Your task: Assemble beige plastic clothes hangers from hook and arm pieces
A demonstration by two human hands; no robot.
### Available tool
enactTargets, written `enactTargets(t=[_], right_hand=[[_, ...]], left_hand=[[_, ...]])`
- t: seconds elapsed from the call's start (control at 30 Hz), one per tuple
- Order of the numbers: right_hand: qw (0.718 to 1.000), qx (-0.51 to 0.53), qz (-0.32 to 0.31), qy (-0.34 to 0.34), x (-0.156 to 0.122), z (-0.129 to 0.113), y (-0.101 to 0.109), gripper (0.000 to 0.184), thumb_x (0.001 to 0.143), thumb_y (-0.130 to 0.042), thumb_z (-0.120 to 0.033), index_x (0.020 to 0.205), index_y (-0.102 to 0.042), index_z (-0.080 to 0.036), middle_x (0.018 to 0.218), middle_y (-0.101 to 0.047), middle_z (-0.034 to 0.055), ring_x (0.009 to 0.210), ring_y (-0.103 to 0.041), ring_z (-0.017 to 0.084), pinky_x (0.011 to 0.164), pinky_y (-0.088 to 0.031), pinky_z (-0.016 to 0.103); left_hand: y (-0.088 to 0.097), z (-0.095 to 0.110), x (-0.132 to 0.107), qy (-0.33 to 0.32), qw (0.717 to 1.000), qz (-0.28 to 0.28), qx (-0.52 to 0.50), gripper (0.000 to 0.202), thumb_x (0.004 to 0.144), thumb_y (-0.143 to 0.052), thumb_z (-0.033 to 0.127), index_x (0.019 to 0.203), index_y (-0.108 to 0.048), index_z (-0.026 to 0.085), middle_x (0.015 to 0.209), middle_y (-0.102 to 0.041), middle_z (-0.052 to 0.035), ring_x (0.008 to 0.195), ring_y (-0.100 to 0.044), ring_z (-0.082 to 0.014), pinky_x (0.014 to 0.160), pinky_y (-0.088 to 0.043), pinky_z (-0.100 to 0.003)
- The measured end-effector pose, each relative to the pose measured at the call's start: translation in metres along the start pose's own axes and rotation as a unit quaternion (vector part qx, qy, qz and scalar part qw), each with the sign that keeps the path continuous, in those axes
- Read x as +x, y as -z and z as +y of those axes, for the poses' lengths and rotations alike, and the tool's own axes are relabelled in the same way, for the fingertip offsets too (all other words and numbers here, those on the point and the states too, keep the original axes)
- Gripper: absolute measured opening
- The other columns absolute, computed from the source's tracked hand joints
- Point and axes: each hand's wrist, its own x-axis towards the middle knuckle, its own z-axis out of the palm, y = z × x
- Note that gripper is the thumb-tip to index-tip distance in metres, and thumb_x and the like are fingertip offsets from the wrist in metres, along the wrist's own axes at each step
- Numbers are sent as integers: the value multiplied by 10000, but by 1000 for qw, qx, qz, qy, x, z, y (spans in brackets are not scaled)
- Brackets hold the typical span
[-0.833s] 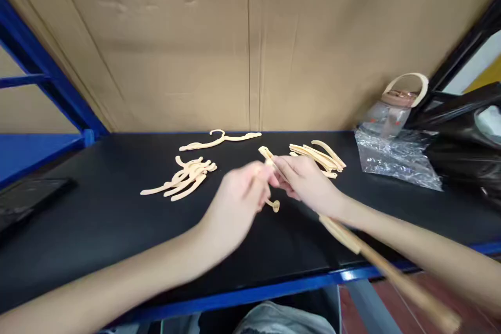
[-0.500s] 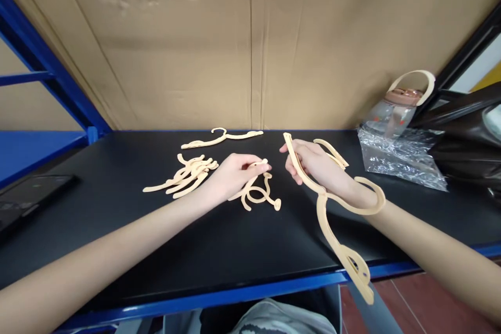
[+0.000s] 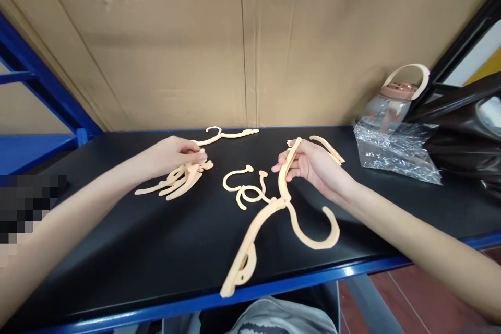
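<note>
My right hand [image 3: 309, 164] is closed around one arm of a cream plastic folding clothes hanger [image 3: 254, 224]. The hanger tilts over the table's front part, its hook to the right and its other arm reaching down to the front edge. Over at the left, my left hand [image 3: 182, 156] reaches down into a pile of loose hanger arms [image 3: 168, 185], its thumb and fingers pinched at the end of one; the fingers partly hide the pile. Loose hanger hooks [image 3: 250, 193] lie between my hands.
At the back of the black table [image 3: 156, 250] lies another hanger [image 3: 230, 135]. More cream pieces [image 3: 329, 148] rest behind my right hand. A clear bottle [image 3: 395, 104] and a crinkled plastic bag [image 3: 395, 154] stand at the right. A cardboard wall [image 3: 176, 62] closes the back.
My left hand has moved left from the loose hooks to the pile of arms. My right hand has turned the hanger, so its lower arm swung left and its hook came off my wrist.
</note>
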Motion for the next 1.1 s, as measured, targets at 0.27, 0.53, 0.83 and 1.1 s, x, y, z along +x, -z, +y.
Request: enactTargets(t=[0.27, 0.53, 0.83, 1.1], right_hand=[[986, 1, 52, 161, -19, -5, -17, 106, 935, -407, -266, 845, -374, -222, 847, -732, 52, 830, -726, 205, 612, -575, 283], [807, -378, 153, 427, -41, -6, 10, 342, 854, -548, -209, 1171, -424, -239, 1265, -580, 104, 1141, -586, 223, 966, -475, 446], [512, -754, -28, 409, -49, 3, 4, 256, 994, -354, -217, 1084, -582, -145, 834, -667, 69, 734, -623, 178, 685, -467, 319], [417, -786, -34, 455, -33, 7, 9, 213, 976, -397, -177, 950, -606, -143, 690, -602, 18, 569, -566, 136, 480, -293, 288]], left_hand=[[-52, 68, -56, -85, 979, 6, -183, 417, 877, -452, 557, 957, -686, 222, 982, -667, -36, 952, -578, -209, 883, -433, -309], [-70, 100, -74, 71, 884, -185, -423, 288, 816, -643, 447, 907, -634, 173, 582, -364, 85, 435, -186, -19, 367, -105, -145], [-76, 109, -77, 120, 844, -213, -477, 238, 840, -633, 370, 780, -592, 144, 587, -358, 85, 410, -158, 1, 341, -66, -143], [-89, 116, -87, 137, 825, -160, -525, 225, 849, -598, 350, 755, -528, 158, 585, -348, 90, 422, -177, -7, 365, -102, -147]])
